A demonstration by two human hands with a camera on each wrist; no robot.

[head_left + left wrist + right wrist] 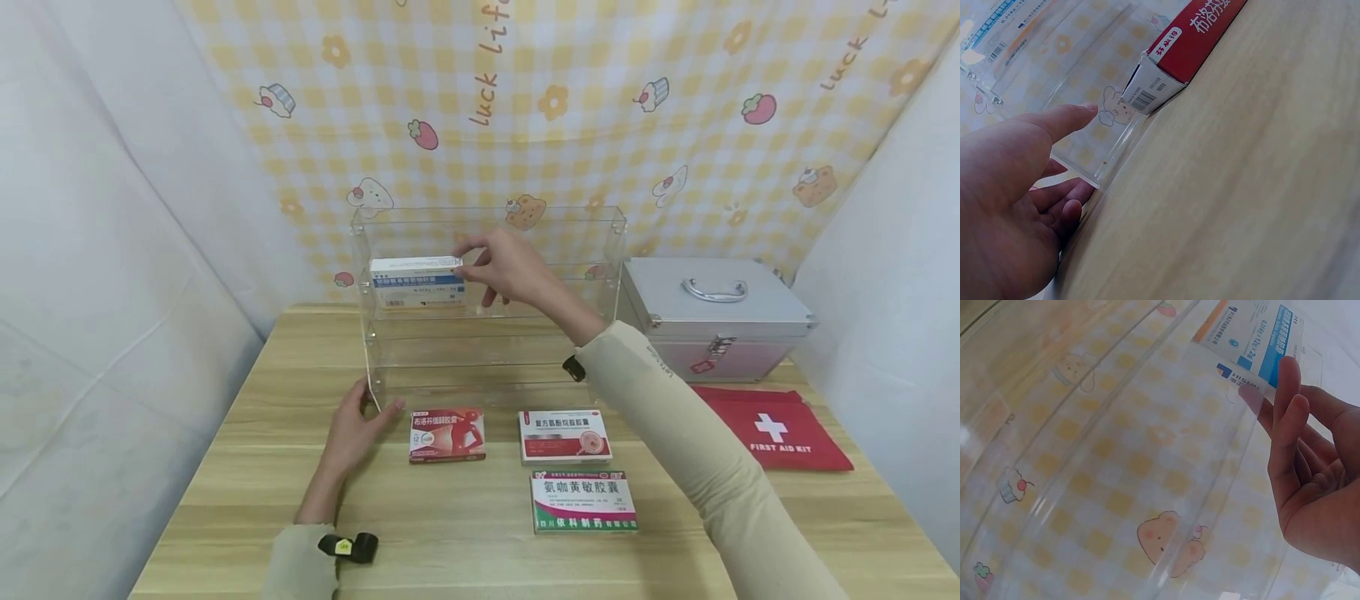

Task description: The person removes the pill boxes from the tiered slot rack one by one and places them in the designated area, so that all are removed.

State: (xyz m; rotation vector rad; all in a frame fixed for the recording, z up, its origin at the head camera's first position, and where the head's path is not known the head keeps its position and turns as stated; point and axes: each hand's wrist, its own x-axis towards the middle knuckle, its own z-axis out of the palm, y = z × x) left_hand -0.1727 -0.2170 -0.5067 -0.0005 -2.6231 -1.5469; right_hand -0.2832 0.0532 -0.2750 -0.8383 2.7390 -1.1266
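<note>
A clear acrylic tiered rack stands at the back of the table. On one of its upper tiers, at the left, lies a white and blue medicine box. My right hand pinches that box's right end with thumb and forefinger; the right wrist view has the fingertips at its corner. Low at the rack's left front corner, my left hand holds the side panel, thumb in front and fingers curled by the outer side. A red medicine box lies just right of it.
In front of the rack are a red and white medicine box and a green and white one. To the right stand a silver case with a handle and a red first aid pouch. Behind hangs a checked curtain.
</note>
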